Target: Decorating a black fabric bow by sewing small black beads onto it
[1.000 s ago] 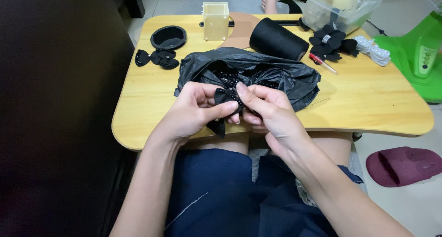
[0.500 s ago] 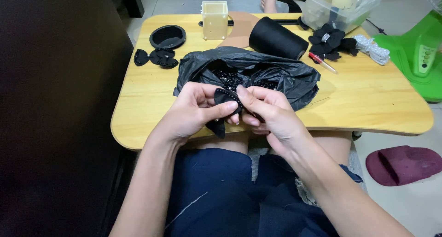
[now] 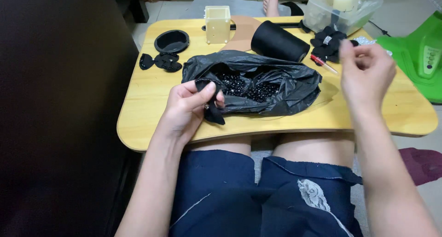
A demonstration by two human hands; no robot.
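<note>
Both forearms bare, no sleeves seen. Navy shorts worn below the hands; white lace patch noted under the right hand.

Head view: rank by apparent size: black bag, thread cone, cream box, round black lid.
1. Black bag
2. Thread cone
3. Cream box and round black lid look alike; not ranked.

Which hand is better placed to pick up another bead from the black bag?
Probably the right hand. It looks free, raised over the table beside the open black bag of beads. The left hand is busy pinching the black fabric piece at the bag's near edge.
</note>
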